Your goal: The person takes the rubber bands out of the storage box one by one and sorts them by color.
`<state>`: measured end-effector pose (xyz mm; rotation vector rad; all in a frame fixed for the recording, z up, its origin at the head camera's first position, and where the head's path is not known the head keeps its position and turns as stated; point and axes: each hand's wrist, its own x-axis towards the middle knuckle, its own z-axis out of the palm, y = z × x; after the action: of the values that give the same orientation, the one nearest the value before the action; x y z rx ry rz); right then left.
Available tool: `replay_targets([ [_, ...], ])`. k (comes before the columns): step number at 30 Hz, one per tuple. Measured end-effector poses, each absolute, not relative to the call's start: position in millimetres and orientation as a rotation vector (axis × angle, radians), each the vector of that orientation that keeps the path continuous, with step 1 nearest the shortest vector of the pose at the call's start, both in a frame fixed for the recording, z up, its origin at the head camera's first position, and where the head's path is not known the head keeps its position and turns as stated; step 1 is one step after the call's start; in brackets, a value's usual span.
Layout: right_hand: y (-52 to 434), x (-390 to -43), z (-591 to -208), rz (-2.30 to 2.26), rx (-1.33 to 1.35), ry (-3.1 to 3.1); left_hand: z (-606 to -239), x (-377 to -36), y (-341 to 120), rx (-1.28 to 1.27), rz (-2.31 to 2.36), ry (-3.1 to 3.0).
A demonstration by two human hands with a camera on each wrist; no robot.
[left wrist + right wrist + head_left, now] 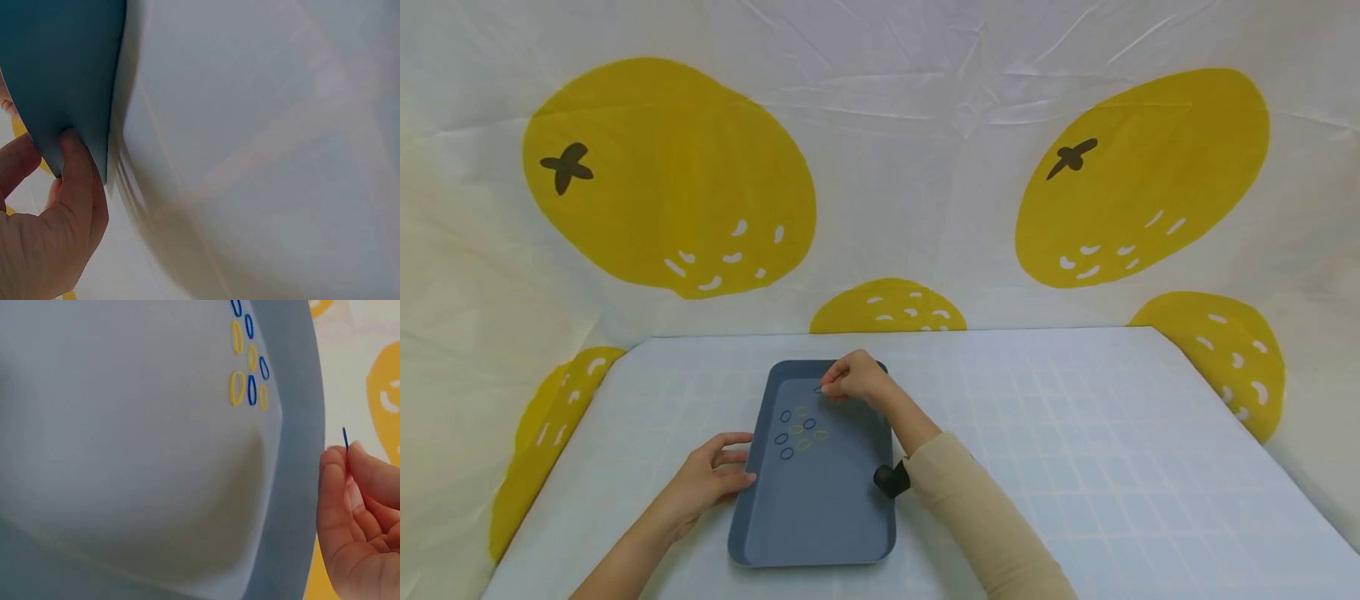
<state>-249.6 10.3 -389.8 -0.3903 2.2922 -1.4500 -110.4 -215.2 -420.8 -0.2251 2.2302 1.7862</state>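
A grey-blue tray point(820, 508) lies lengthwise on the table with several small blue and yellow rubber bands point(797, 430) loosely grouped on its upper left part. Over the tray's far end, my right hand point(854, 379) pinches one thin blue rubber band point(345, 438) between thumb and fingertips, and the band sticks up from the pinch in the right wrist view. My left hand point(707, 477) is at the tray's left side, its spread fingers and thumb touching the rim. Seen from the left wrist, the left thumb point(75, 156) lies against the tray's outer wall.
The table has a pale, checked cloth point(1075, 450). A white backdrop with large yellow fruit prints point(670, 175) rises behind and at both sides. A black wrist device point(892, 480) on the right arm overlaps the tray's right rim in the head view.
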Motion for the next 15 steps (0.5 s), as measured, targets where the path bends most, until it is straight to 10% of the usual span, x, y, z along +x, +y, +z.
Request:
replay_targets([
  [15,21.8,-249.0,-371.7,-1.529,-0.431,2.212,-419.1,-110.2,-213.8,-0.306,1.748,2.241],
])
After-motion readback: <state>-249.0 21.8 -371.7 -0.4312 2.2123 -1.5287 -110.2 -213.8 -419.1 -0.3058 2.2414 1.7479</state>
